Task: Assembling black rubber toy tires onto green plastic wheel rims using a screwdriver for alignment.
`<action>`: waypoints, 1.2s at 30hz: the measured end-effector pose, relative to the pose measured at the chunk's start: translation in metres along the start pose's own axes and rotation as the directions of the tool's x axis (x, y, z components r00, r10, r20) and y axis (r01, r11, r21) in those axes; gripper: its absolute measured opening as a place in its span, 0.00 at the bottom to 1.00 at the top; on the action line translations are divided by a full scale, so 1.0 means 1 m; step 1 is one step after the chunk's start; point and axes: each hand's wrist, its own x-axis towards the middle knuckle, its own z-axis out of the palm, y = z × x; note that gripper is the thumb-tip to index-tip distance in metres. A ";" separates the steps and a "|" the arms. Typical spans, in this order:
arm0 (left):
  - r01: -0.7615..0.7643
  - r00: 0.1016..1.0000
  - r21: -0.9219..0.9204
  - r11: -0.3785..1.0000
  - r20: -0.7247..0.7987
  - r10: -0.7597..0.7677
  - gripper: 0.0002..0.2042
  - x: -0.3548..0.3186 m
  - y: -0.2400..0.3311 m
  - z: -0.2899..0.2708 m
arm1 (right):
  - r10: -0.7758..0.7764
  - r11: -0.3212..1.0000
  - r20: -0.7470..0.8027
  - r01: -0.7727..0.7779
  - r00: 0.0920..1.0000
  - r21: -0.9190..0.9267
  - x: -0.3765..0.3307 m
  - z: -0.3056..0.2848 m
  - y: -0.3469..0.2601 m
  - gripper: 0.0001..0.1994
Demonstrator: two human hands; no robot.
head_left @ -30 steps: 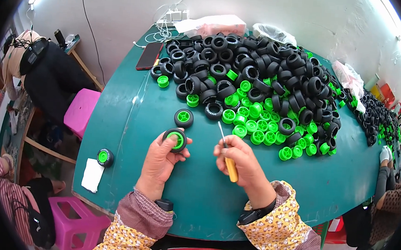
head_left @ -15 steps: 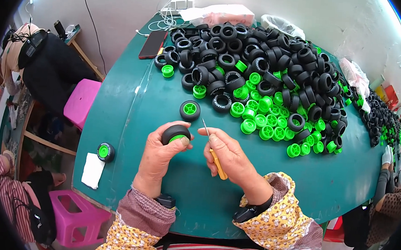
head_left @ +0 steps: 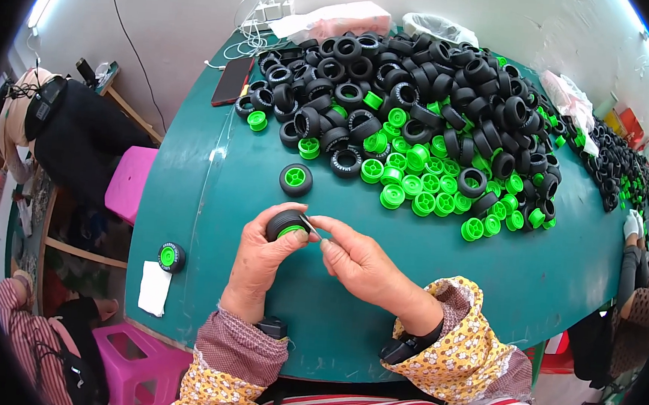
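My left hand [head_left: 260, 262] grips a small toy wheel [head_left: 287, 224], a black tyre with a green hub, held on edge just above the green table [head_left: 212, 195]. My right hand [head_left: 361, 265] holds a thin metal tool [head_left: 312, 226] whose tip touches the wheel's side; most of the tool is hidden in my fingers. A finished wheel [head_left: 296, 179] lies flat on the table just beyond my hands. Another finished wheel [head_left: 171, 256] lies at the table's left edge.
A large heap of black tyres [head_left: 416, 81] and loose green hubs [head_left: 423, 187] covers the far half of the table. A red phone [head_left: 231, 82] lies at the far left, a white paper [head_left: 154, 288] at the near left edge. Pink stools stand left; another person's arm is at right.
My left hand has lifted the wheel off the table and turned it on edge. My right hand has drawn the tool in close, its tip now at the wheel.
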 end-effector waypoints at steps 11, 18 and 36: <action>-0.026 0.998 0.137 0.990 -0.058 0.034 0.21 0.003 -0.008 -0.007 | -0.042 0.974 0.041 0.050 0.998 -0.222 -0.001 -0.003 -0.012 0.19; -0.078 0.995 0.234 0.969 -0.038 0.090 0.20 0.003 -0.005 0.000 | -0.158 0.884 0.082 0.178 0.984 -0.433 -0.003 -0.008 -0.006 0.14; -0.256 0.960 0.707 0.659 0.105 0.260 0.18 0.001 -0.007 -0.001 | -0.043 0.613 0.170 0.160 0.985 -0.773 -0.008 -0.008 -0.011 0.19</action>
